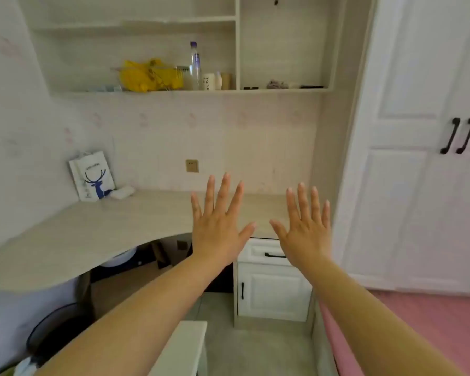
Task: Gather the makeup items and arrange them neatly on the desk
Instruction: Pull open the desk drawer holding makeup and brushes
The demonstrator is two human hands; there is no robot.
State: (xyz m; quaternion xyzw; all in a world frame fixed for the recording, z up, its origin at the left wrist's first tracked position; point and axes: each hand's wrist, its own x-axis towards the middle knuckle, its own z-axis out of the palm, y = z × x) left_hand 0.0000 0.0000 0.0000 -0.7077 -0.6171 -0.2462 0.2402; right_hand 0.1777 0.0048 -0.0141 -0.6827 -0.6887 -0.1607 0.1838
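Both my hands are stretched out in front of me, backs up, fingers straight and spread, holding nothing. My left hand and my right hand hover over the right part of the pale wooden desk. The makeup items stand on the shelf above the desk: a tall clear bottle with a purple cap, a white jar, a small white bottle and a beige tube. In the right compartment lie a flat black compact, a grey cloth-like item and a dark stick.
A yellow bag fills the shelf's left part. A white paper bag with a blue deer and a small white packet stand in the desk's back left corner. White drawer cabinet under the desk, white wardrobe doors at right, chair back below.
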